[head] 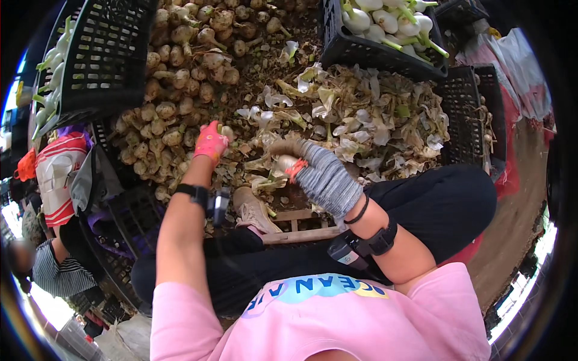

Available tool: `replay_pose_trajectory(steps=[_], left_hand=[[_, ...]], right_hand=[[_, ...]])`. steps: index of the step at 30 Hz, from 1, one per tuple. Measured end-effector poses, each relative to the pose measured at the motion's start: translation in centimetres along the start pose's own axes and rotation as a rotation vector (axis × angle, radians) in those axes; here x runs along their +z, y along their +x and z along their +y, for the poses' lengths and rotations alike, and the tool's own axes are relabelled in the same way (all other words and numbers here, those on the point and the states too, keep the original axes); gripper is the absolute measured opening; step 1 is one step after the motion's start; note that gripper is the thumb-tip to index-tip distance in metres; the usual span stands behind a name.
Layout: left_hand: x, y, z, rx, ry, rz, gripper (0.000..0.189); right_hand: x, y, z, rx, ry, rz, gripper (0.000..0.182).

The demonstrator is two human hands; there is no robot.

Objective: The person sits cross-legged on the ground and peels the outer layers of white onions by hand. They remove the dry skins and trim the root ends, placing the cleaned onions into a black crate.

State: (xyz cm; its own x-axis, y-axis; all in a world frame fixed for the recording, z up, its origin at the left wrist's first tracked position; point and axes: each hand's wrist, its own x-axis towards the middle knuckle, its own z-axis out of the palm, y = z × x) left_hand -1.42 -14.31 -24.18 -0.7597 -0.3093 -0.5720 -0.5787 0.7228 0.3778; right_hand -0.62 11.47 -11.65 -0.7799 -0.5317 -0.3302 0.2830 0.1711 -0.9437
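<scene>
My left hand [211, 143], in a pink patterned glove, is at the edge of the heap of unpeeled garlic bulbs [169, 122]. Its fingers close around a pale garlic bulb [227, 132] with a short green stem stub. To the right, my right hand [316, 173] wears a grey knitted glove, with an orange tie around the thumb. Its fingers are curled and blurred by motion, so whether anything is in them cannot be told. Under and beyond this hand lies a wide pile of dry garlic skins and leaf scraps [356, 117].
Black plastic crates with peeled white bulbs stand at far left [104, 58] and far right [375, 56]. Another black crate [465, 117] borders the skins. A wooden slatted frame [298, 234] lies near my shoe [253, 210]. A person [65, 266] sits at left.
</scene>
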Motion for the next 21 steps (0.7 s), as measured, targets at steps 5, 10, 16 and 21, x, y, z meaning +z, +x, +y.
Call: replay_pose_trajectory(steps=[5,10,16,21], left_hand=[[-6.4,-9.7,6.9,0.33,-0.993,-0.541,0.049],[-6.3,-18.5,9.3,0.408,-1.003,-0.255,0.064],[-4.1,-20.7,7.8,0.662,-0.68,0.168,0.068],[-5.2,-21.0,8.5,0.939,-0.341,0.344,0.063]], right_hand=[[0.1,0.0,-0.3,0.091,0.554,0.192,0.03],[0.8,-1.5,-2.3,0.057,0.639,0.021,0.033],[1.9,-2.3,-2.3,-0.172,0.228,0.039,0.038],[1.5,-2.1,-2.5,-0.083,0.117,0.011,0.034]])
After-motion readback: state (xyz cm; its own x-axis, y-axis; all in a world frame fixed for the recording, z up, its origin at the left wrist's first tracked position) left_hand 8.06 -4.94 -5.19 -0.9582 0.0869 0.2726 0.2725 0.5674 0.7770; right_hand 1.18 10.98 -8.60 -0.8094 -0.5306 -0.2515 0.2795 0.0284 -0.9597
